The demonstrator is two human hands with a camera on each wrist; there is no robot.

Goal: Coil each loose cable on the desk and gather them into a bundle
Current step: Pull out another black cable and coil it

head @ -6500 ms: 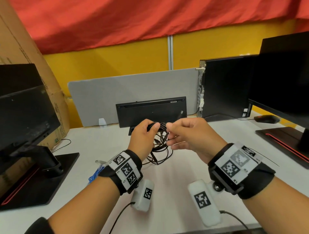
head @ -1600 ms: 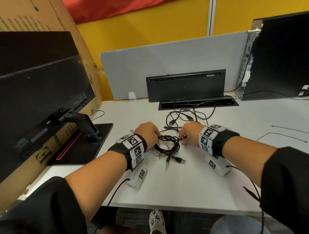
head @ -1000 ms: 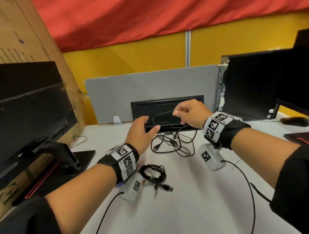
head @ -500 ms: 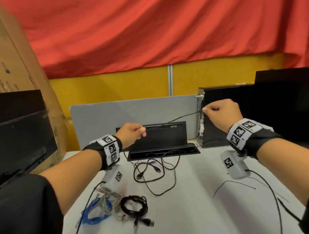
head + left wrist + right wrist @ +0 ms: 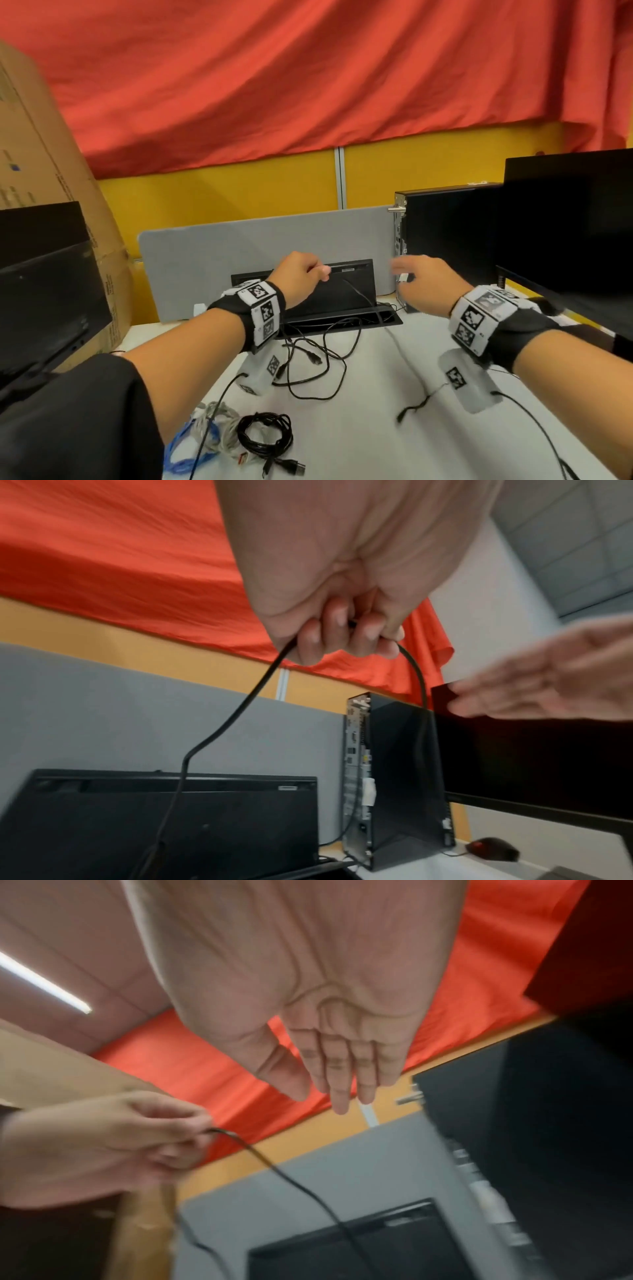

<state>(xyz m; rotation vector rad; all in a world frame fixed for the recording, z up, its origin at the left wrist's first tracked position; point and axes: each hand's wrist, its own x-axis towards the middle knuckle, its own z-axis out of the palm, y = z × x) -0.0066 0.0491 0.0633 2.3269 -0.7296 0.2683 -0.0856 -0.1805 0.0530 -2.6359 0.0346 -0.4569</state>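
My left hand [image 5: 306, 272] is raised over the back of the desk and grips a black cable [image 5: 356, 291] in curled fingers; in the left wrist view the cable [image 5: 219, 729] hangs from both sides of the fist [image 5: 342, 639]. My right hand [image 5: 409, 279] hovers just to the right, blurred, fingers straight, holding nothing [image 5: 337, 1074]. The cable's loose loops [image 5: 318, 363] lie on the white desk below, with one free end [image 5: 416, 406] further right. A coiled black cable [image 5: 265, 435] lies near the front edge, beside a blue coil [image 5: 186, 448] and a grey coil [image 5: 222, 423].
A black monitor [image 5: 44, 301] and a cardboard box [image 5: 41, 164] stand at the left. A computer tower [image 5: 445, 240] and a second monitor [image 5: 568, 222] stand at the right. A grey divider [image 5: 205, 267] and a black open cable tray [image 5: 346, 291] close off the back.
My right hand has let go of the cable, opened and dropped towards the left hand. The freed length has fallen onto the desk. The left hand keeps its grip.
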